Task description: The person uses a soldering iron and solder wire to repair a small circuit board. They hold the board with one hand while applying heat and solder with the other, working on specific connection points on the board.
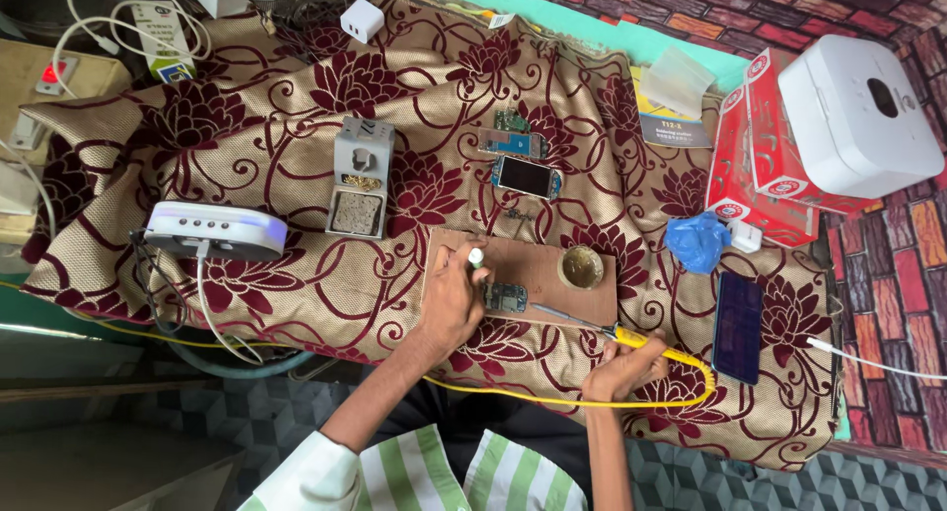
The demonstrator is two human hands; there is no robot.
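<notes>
My left hand [452,299] rests on a wooden board [552,274] and grips a thin white tube [476,258] that sticks up from the fist. A small circuit board [505,297] lies on the wood just right of that hand. My right hand [621,368] holds a yellow-handled soldering iron [631,340]; its metal tip points left toward the circuit board, a short way from it. Its yellow cord [552,401] loops below. A round tin of flux [580,267] sits on the board's right end.
A phone [528,177] and phone parts [513,134] lie farther back on the maroon floral cloth [296,107]. A grey iron stand [359,179], a white device [215,231], a dark phone [738,327], a blue cloth [697,241], red boxes [760,166] and a white case [856,116] surround.
</notes>
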